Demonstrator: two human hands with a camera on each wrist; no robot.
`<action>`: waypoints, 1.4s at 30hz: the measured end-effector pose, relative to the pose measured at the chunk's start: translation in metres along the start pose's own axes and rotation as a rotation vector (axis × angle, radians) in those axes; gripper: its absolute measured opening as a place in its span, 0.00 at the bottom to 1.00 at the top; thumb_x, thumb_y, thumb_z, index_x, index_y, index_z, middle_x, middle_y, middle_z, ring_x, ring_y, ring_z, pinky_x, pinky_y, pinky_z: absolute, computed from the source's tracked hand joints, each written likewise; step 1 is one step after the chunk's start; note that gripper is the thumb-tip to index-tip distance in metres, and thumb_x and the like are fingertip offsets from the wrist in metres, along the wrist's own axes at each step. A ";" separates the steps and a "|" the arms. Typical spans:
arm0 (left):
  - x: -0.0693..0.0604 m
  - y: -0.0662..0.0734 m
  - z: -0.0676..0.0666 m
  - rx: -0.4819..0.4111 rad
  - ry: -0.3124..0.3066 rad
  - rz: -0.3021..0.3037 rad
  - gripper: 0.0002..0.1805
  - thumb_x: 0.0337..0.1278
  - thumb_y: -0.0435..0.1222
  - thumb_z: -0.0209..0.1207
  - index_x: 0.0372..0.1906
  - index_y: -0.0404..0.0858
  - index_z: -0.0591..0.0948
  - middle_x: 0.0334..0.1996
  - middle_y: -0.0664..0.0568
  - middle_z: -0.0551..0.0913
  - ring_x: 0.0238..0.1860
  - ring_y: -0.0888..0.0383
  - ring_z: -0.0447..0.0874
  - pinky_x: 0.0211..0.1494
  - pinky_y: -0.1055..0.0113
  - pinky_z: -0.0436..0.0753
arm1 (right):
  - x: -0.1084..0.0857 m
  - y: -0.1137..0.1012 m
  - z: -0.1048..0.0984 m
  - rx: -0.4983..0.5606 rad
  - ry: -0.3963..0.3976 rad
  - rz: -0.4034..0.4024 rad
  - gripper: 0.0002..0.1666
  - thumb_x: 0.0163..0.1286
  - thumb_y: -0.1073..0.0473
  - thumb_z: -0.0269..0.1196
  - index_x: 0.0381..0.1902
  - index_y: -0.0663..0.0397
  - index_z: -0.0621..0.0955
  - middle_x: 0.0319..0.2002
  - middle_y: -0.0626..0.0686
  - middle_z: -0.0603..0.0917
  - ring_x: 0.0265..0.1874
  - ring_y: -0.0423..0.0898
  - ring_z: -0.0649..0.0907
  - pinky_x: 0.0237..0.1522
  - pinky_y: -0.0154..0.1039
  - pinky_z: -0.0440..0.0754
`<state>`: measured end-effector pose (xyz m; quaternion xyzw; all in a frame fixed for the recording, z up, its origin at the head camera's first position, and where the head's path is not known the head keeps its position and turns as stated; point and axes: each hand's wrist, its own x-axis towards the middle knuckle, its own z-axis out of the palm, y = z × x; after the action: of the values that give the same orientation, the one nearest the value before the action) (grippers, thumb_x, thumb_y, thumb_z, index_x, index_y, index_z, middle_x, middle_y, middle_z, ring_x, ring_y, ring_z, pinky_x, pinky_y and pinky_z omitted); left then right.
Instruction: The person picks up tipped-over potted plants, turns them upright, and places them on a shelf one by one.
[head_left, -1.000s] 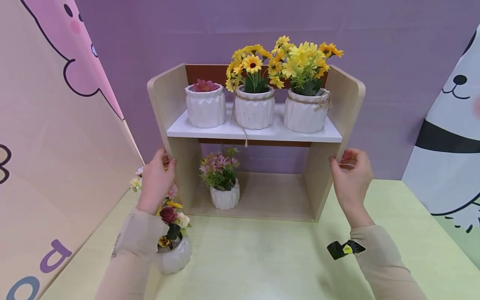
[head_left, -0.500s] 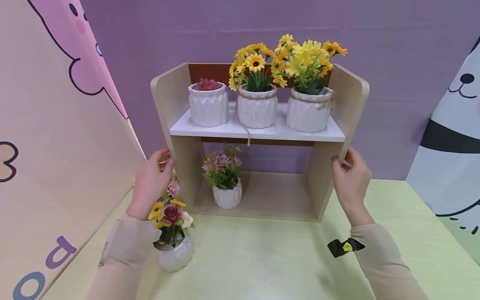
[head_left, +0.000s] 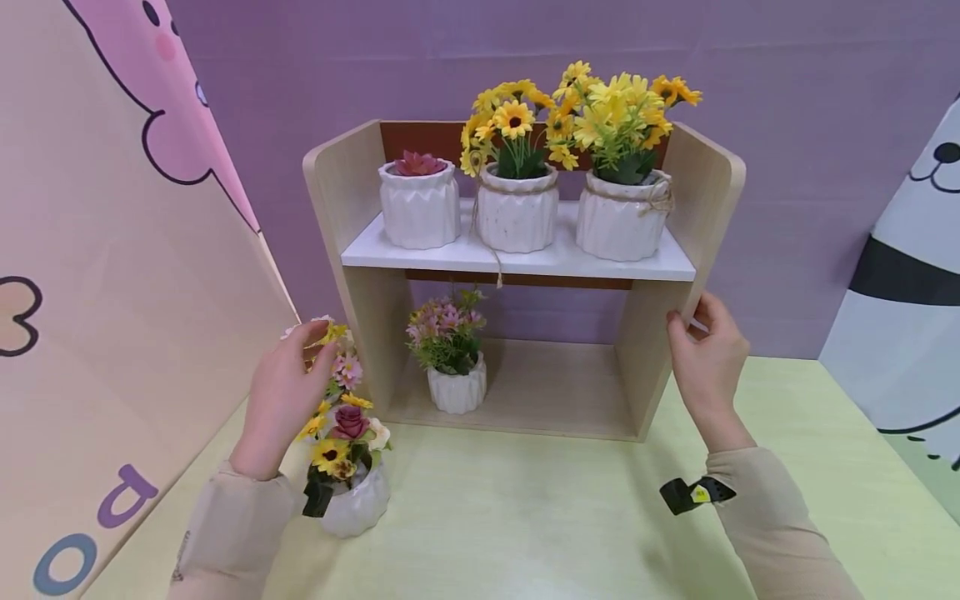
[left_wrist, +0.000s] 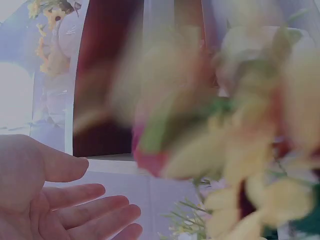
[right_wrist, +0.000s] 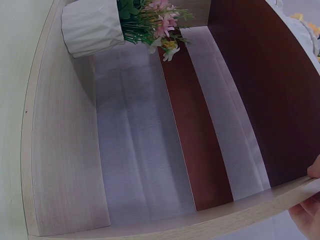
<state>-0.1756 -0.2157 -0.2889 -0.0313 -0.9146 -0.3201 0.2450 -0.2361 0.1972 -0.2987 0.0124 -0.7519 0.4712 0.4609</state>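
Note:
A small two-tier wooden shelf (head_left: 510, 387) stands on the table. My right hand (head_left: 708, 354) pinches the front edge of its right side panel, thumb on the near side; the right wrist view shows its fingertips (right_wrist: 314, 171) at that panel. My left hand (head_left: 285, 387) is off the shelf, left of the left panel, fingers relaxed and holding nothing. In the left wrist view this hand (left_wrist: 65, 195) has its fingers spread, with blurred flowers close to the camera. Beside and partly behind it stands a white pot (head_left: 360, 502) of mixed flowers (head_left: 348, 425).
On the white upper board stand a succulent pot (head_left: 420, 208) and two yellow-flower pots (head_left: 517, 212) (head_left: 622, 221). A pink-flower pot (head_left: 457, 387) sits at the lower left. A printed panel (head_left: 150, 292) rises at the left, and a purple cloth (head_left: 787, 167) hangs behind.
My left hand has let go of the left panel and drawn away to the left and down. My right hand keeps its grip. The view has shifted slightly.

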 end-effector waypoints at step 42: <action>-0.088 -0.030 0.009 0.015 -0.087 -0.294 0.31 0.63 0.47 0.48 0.65 0.33 0.60 0.60 0.33 0.67 0.54 0.35 0.71 0.52 0.47 0.72 | 0.000 0.003 -0.002 -0.030 -0.022 -0.030 0.17 0.57 0.68 0.59 0.47 0.64 0.78 0.36 0.61 0.83 0.29 0.18 0.74 0.35 0.16 0.73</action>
<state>-0.1085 -0.2251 -0.3532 0.0911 -0.9214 -0.3442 0.1558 -0.2361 0.2001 -0.3000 0.0219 -0.7635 0.4529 0.4599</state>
